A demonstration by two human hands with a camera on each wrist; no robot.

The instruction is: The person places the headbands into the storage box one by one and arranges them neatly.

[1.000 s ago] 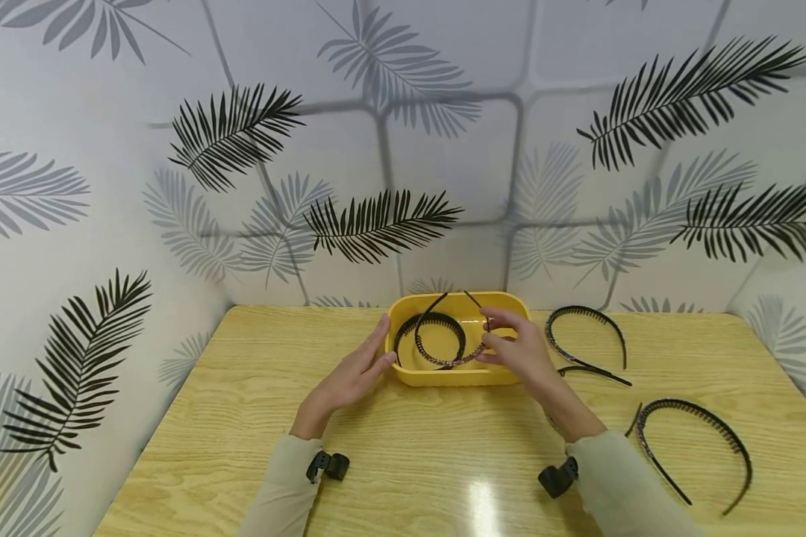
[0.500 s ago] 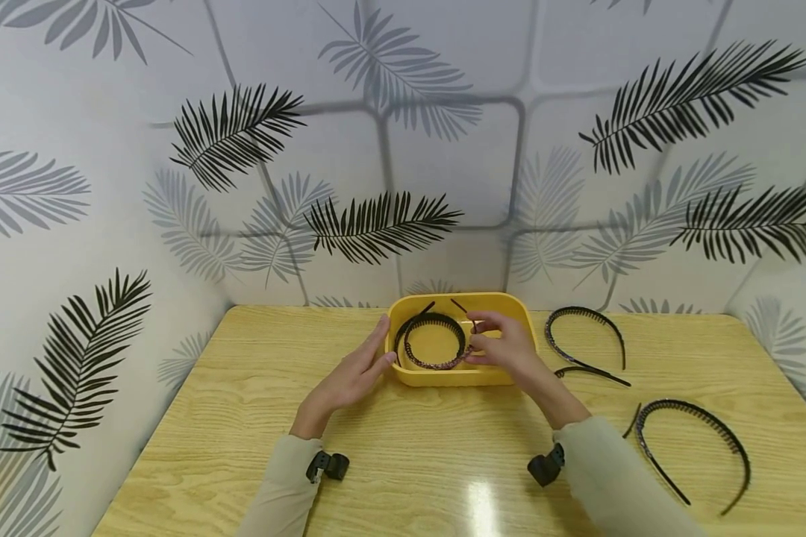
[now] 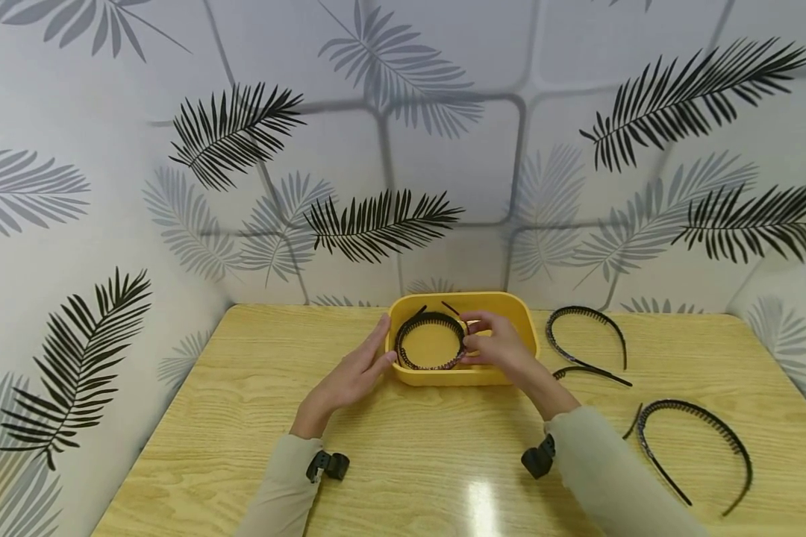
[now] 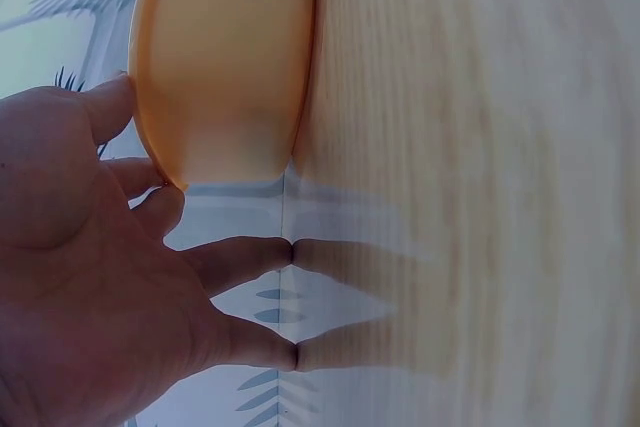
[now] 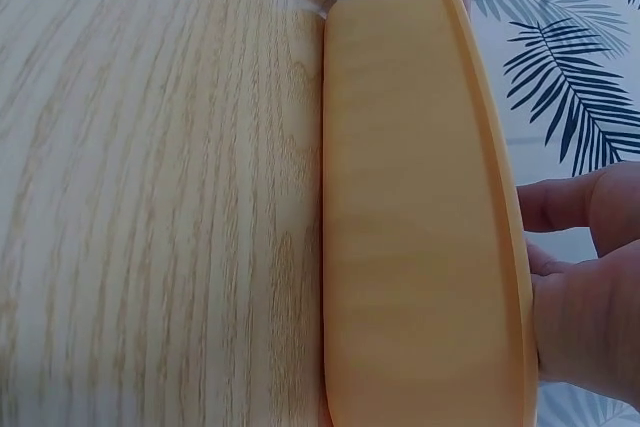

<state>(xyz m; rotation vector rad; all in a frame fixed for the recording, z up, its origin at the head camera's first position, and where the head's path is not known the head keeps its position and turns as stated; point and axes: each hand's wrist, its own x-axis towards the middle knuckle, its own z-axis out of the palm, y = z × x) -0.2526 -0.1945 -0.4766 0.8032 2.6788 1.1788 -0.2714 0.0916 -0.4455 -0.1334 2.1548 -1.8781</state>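
Note:
My right hand [image 3: 498, 346] reaches into the yellow plastic bin [image 3: 457, 378] and pinches the right side of a dark headband, holding it low inside. That headband overlaps a black toothed headband [image 3: 436, 318] in the bin's left half. Fairly straight, the fingers of my left hand [image 3: 349, 375] touch the bin's left end, thumb near the front corner. In the left wrist view, the left hand [image 4: 90, 257] has some fingertips at the rim while two others reach down to the table. The right wrist view shows the right hand [image 5: 590, 287] behind the bin wall, its fingertips hidden.
Right of the bin lies a toothed headband [image 3: 586, 312], with another dark headband [image 3: 598, 371] partly behind the right forearm. A larger toothed headband [image 3: 701, 412] lies nearer the front right of the wooden table [image 3: 403, 462]. A leaf-patterned wall covering [image 3: 443, 171] rises behind the table.
My right hand has moved left and slightly down within the bin, bringing the pinched headband over the one lying there. The left hand has stayed at the bin's end.

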